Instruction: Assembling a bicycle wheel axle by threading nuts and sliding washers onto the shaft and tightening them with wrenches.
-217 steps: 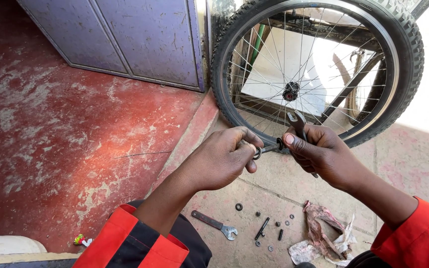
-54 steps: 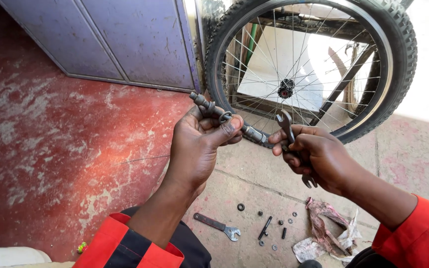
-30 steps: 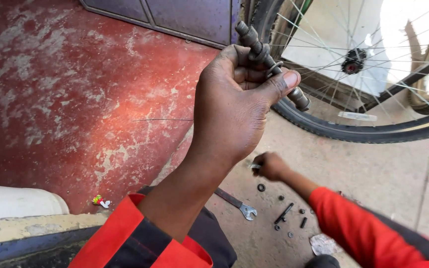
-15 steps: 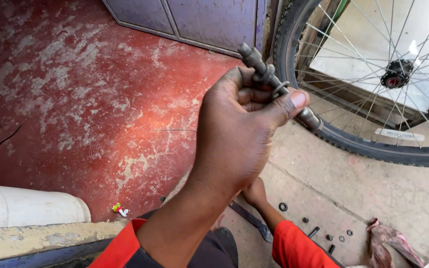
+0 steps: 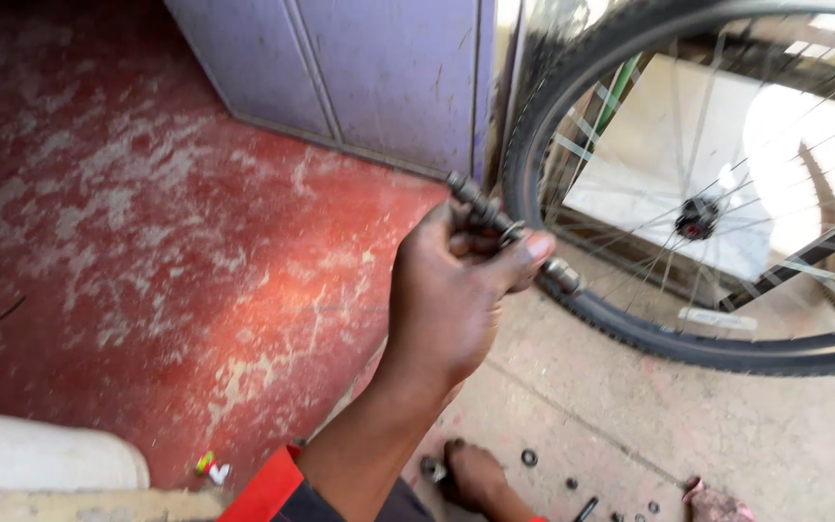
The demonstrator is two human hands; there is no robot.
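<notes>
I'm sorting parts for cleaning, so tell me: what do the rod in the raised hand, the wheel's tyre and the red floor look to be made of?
Rod: likely steel, dull dark grey with stacked nuts, held in the left hand. Tyre: black rubber, matt, with tread at its edge. Floor: apparently painted concrete, the red coat worn through to pale patches.

Worn red floor (image 5: 147, 242), purple door (image 5: 379, 68)
</notes>
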